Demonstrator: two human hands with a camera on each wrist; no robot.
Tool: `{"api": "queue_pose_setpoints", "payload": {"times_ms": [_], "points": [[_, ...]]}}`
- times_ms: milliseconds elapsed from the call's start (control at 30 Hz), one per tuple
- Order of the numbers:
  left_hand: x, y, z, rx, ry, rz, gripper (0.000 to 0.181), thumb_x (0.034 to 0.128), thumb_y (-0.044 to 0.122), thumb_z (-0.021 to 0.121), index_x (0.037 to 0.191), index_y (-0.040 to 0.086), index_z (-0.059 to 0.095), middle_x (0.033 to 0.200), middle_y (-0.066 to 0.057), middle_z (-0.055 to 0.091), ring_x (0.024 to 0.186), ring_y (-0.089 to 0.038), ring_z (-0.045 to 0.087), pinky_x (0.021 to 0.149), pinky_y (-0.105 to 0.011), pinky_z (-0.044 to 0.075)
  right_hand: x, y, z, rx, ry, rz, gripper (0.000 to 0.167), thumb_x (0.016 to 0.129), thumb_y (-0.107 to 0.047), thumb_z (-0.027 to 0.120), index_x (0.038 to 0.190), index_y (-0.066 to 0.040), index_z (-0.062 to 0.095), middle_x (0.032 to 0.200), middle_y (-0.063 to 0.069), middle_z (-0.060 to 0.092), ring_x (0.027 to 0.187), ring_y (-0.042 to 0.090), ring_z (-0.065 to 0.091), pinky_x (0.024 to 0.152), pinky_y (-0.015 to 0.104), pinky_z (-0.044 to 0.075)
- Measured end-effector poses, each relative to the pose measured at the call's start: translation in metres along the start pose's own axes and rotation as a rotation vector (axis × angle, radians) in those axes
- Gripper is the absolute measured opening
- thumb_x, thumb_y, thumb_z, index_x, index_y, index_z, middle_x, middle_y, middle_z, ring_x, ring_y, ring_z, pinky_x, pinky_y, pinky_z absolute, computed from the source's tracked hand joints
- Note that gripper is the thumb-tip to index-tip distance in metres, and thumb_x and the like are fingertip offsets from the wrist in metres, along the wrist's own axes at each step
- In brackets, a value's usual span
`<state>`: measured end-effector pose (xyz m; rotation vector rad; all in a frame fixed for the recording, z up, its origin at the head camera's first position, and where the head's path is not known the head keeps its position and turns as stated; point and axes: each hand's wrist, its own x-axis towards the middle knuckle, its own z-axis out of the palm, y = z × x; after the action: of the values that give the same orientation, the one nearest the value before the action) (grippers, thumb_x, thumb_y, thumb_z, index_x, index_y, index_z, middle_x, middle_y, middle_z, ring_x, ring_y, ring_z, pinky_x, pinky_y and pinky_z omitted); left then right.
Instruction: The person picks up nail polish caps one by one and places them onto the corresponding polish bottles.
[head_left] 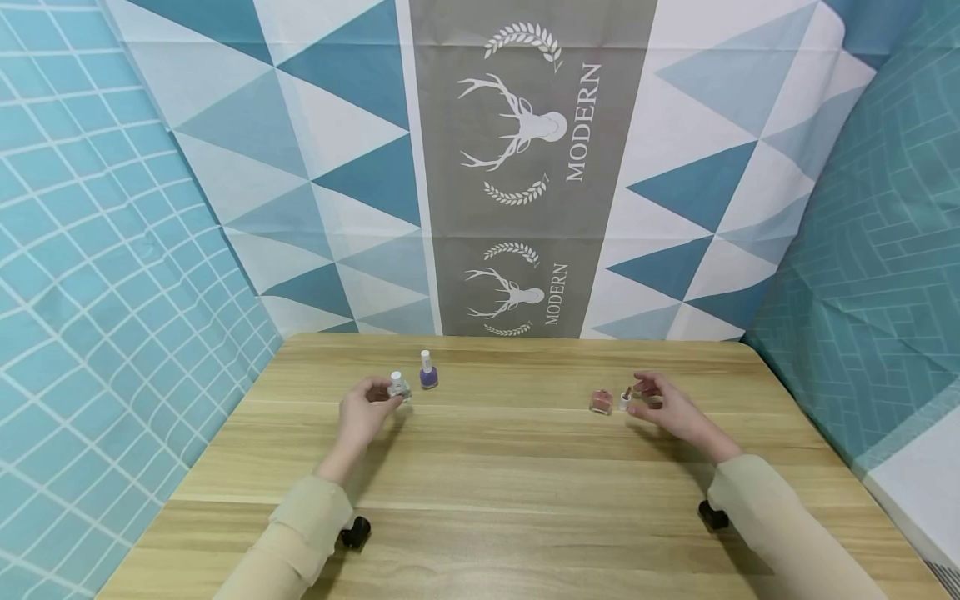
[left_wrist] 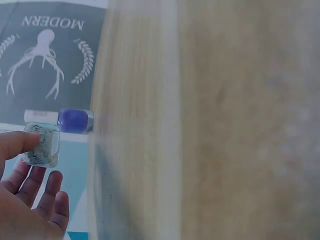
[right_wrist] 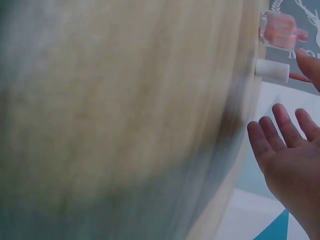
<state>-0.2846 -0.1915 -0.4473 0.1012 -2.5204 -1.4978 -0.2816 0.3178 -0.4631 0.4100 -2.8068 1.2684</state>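
While the purple nail polish bottle (head_left: 428, 377) is standing capped near the far edge of the wooden table (head_left: 510, 467), the left hand (head_left: 366, 408) is working just to its left and slightly nearer me. It is pinching the glittery clear bottle (head_left: 401, 389) in a narrow grip between thumb and fingers, its white top on; I can't tell whether the base is touching the wood.

Well to the right of the purple bottle, the pink bottle (head_left: 601, 402) is sitting uncapped, its bare neck showing. Just beyond it, farther from the purple one, its white cap (head_left: 625, 403) is standing upside down with the brush (head_left: 628, 392) pointing up. The right hand (head_left: 667, 406) is hovering on the cap's far side, fingers spread and relaxed, seemingly gripping nothing; whether the thumb is brushing the cap, I can't tell.

By my reading, things are standing partway: one bottle is unscrewed and its brush set aside, while the purple and glittery ones are remaining closed.
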Motion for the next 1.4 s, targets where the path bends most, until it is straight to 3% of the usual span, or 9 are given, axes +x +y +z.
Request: {"api": "queue_pose_setpoints", "payload": {"times_ms": [333,700,900,1067,1167,1400], "points": [[0.012,-0.009,-0.003,0.020,-0.048,-0.097,0.037,0.0831,0.012,0.070,0.117,0.002,0.059,0.112,-0.018,0.062,0.102,-0.030,0.059,0.090,-0.041,0.048,0.012,0.005,0.003,-0.022,-0.057,-0.016,0.042,0.088,-0.014,0.067,0.123,0.005,0.053,0.113,0.018,0.060,0.106,0.033,0.056,0.094,0.049,0.046],[0.020,-0.015,-0.002,0.021,-0.038,-0.139,0.034,0.0825,0.007,0.070,0.114,-0.001,0.060,0.111,-0.021,0.062,0.099,-0.030,0.059,0.078,-0.030,0.050,0.025,-0.001,0.003,-0.114,-0.093,-0.021,0.029,0.086,-0.016,0.069,0.109,-0.001,0.060,0.102,0.012,0.061,0.097,0.027,0.058,0.085,0.044,0.050],[0.022,-0.016,0.000,-0.001,-0.037,-0.171,0.035,0.0828,0.006,0.070,0.115,-0.002,0.059,0.112,-0.021,0.061,0.101,-0.029,0.058,0.074,-0.024,0.050,0.028,0.001,0.004,-0.142,-0.082,-0.014,0.024,0.085,-0.015,0.069,0.104,-0.003,0.061,0.098,0.009,0.061,0.093,0.025,0.060,0.080,0.041,0.051],[0.021,-0.015,0.004,0.008,-0.031,-0.160,0.036,0.0810,0.003,0.070,0.114,-0.003,0.059,0.108,-0.021,0.061,0.097,-0.029,0.059,0.069,-0.021,0.050,0.027,0.002,0.003,-0.170,-0.057,-0.029,0.020,0.085,-0.013,0.070,0.101,-0.003,0.063,0.096,0.009,0.063,0.091,0.025,0.060,0.080,0.042,0.052],[0.020,-0.012,0.007,0.009,-0.032,-0.151,0.037,0.0793,0.001,0.071,0.114,-0.003,0.059,0.107,-0.021,0.062,0.096,-0.030,0.059,0.068,-0.022,0.051,0.025,0.003,0.004,-0.187,-0.044,-0.030,0.017,0.084,-0.011,0.070,0.098,-0.004,0.065,0.094,0.008,0.064,0.090,0.025,0.061,0.080,0.043,0.052],[0.017,-0.007,0.001,0.008,-0.046,-0.128,0.044,0.0798,-0.004,0.067,0.122,-0.005,0.053,0.120,-0.026,0.057,0.106,-0.037,0.059,0.087,-0.039,0.051,0.023,0.004,0.007,-0.196,-0.035,-0.039,0.013,0.085,-0.011,0.069,0.096,-0.004,0.066,0.094,0.008,0.065,0.089,0.025,0.062,0.078,0.042,0.053]]}}
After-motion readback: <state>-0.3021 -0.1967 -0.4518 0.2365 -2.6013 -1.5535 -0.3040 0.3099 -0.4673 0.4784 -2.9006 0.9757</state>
